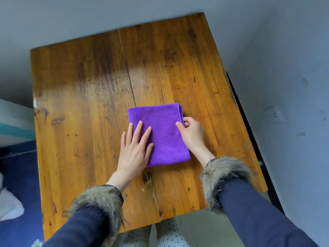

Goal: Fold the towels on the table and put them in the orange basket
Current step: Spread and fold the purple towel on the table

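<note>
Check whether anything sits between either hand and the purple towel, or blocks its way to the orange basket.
Nothing separates them: the left hand presses flat on the purple towel, the right hand pinches its right edge. No basket is in view, so that path cannot be judged.

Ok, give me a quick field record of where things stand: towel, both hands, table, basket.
towel: purple towel, folded into a rough square, flat on the table
left hand: fingers straight, pressing on the towel's left part
right hand: pinching the towel's right edge, thumb on top
table: wooden table, only this one towel seen on it
basket: not in view
</note>
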A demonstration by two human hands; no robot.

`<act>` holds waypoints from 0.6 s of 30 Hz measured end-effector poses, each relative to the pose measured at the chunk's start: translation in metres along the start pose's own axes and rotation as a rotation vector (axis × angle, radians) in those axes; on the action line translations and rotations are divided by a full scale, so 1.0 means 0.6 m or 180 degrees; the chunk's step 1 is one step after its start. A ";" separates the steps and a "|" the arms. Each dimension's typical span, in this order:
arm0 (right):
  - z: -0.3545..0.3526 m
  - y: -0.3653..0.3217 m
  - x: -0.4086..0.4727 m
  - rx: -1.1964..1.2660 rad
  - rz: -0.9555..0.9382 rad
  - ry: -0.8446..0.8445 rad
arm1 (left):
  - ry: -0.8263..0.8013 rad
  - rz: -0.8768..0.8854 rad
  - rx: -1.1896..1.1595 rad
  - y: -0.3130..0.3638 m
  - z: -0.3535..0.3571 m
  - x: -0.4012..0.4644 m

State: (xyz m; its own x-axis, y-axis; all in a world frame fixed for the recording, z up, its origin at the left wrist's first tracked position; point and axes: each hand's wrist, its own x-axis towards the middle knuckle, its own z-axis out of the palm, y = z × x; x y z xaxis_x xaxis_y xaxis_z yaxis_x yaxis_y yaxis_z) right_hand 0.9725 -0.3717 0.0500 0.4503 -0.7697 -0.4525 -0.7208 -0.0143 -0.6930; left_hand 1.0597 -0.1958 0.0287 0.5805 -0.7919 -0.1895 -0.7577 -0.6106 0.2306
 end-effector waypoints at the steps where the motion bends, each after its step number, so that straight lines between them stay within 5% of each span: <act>1: 0.001 -0.005 0.006 -0.0019 -0.0013 0.0006 | -0.0038 -0.0028 0.0010 -0.005 0.003 -0.002; 18: -0.010 0.064 -0.069 0.0161 0.0403 -0.0359 | -0.0222 -0.0040 -0.0228 -0.035 0.015 -0.003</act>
State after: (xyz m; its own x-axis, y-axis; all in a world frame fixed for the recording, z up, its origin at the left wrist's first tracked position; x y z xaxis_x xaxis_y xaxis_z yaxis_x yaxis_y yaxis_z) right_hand 0.9230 -0.3441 0.0454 0.4159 -0.6868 -0.5961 -0.7494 0.1125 -0.6525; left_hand 1.0721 -0.1816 0.0157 0.5657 -0.7832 -0.2583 -0.7258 -0.6215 0.2950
